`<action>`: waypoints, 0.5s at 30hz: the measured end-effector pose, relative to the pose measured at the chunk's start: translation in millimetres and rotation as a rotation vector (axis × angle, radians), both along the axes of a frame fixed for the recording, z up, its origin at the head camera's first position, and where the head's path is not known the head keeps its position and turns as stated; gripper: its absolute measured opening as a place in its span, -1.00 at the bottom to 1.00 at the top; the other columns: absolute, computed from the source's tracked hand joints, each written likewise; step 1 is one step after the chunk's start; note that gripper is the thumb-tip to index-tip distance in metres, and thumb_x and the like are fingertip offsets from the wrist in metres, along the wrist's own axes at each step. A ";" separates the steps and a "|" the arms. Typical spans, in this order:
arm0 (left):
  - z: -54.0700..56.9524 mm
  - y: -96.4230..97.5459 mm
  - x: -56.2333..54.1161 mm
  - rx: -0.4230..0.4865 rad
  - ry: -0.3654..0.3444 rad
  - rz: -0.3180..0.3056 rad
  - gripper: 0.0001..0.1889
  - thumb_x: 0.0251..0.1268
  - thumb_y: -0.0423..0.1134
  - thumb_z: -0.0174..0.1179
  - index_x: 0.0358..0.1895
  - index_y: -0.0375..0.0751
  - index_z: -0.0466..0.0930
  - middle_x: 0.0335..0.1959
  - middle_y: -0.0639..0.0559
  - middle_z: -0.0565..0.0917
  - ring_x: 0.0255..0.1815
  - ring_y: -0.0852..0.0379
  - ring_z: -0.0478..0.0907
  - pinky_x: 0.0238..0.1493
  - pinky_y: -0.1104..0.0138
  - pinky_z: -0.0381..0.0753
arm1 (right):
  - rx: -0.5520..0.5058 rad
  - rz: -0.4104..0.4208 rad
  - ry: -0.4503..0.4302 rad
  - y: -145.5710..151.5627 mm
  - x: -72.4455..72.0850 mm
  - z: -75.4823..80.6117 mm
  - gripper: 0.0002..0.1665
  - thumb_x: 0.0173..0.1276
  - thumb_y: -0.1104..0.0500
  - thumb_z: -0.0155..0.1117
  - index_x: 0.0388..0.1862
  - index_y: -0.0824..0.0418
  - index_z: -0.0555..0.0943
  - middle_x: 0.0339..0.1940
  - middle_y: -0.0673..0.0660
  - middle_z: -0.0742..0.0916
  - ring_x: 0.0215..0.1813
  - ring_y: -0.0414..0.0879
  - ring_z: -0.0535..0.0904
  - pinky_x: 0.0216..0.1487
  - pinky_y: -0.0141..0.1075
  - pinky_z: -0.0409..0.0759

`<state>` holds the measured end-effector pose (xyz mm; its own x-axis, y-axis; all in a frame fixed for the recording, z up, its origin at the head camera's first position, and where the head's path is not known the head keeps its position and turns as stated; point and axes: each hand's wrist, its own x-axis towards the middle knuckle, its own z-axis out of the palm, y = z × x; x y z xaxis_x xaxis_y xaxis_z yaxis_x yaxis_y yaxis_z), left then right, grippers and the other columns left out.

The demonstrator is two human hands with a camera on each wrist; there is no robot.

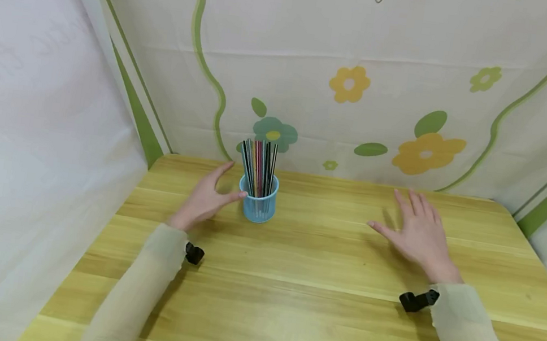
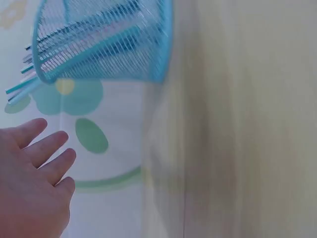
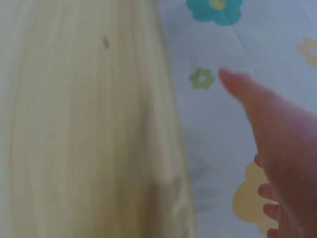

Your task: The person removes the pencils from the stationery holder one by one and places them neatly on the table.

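Observation:
A light blue mesh pen holder (image 1: 259,209) stands upright near the back of the wooden table, left of the middle. Several thin sticks (image 1: 260,166) in black, teal, red and tan rise out of it. Just left of the holder is my left hand (image 1: 204,199), fingers spread, its thumb tip overlapping the holder's rim in the head view. In the left wrist view the same hand (image 2: 37,173) shows straight fingers with a gap to the holder (image 2: 109,49). Well to the right, my right hand (image 1: 419,234) hovers over the table with fingers extended, holding nothing.
The wooden table (image 1: 297,310) ends at the back against a white curtain (image 1: 291,25) printed with flowers and leaves. Another white curtain (image 1: 13,161) hangs along the left side. Small black cameras (image 1: 194,253) sit at both wrists.

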<state>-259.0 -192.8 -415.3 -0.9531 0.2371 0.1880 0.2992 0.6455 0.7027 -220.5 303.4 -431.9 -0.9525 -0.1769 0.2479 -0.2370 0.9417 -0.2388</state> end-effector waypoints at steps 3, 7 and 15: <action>4.0 8.4 0.4 0.152 -0.027 -0.027 0.02 0.21 0.27 0.38 0.64 -0.01 0.08 0.59 0.02 0.20 0.57 -0.05 0.11 0.49 -0.14 0.05 | -0.059 0.004 0.046 -6.0 -0.2 10.0 0.24 0.30 -0.49 0.25 0.65 0.26 0.11 0.56 0.49 0.20 0.51 0.48 0.08 0.39 0.41 -0.02; 3.5 18.4 -3.1 0.250 -0.060 -0.059 0.03 0.16 0.14 0.50 0.61 -0.10 0.14 0.54 -0.03 0.29 0.53 0.01 0.19 0.50 0.02 0.11 | -0.184 0.010 0.034 -17.5 3.2 25.2 0.20 0.32 -0.43 0.30 0.65 0.24 0.12 0.56 0.43 0.25 0.50 0.46 0.12 0.40 0.39 0.03; -4.1 30.1 -11.0 0.373 -0.121 -0.099 -0.06 0.11 -0.06 0.58 0.53 -0.20 0.27 0.45 -0.11 0.41 0.46 -0.02 0.32 0.47 0.16 0.21 | -0.379 0.066 -0.004 -56.1 13.6 55.9 0.00 0.36 -0.34 0.33 0.56 0.20 0.34 0.58 0.25 0.31 0.53 0.34 0.17 0.39 0.37 0.12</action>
<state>-270.1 -162.7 -419.4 -0.9495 0.2660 0.1665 0.2481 0.3116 0.9172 -206.9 247.3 -376.0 -0.9432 -0.1343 0.3040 -0.2927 0.7690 -0.5683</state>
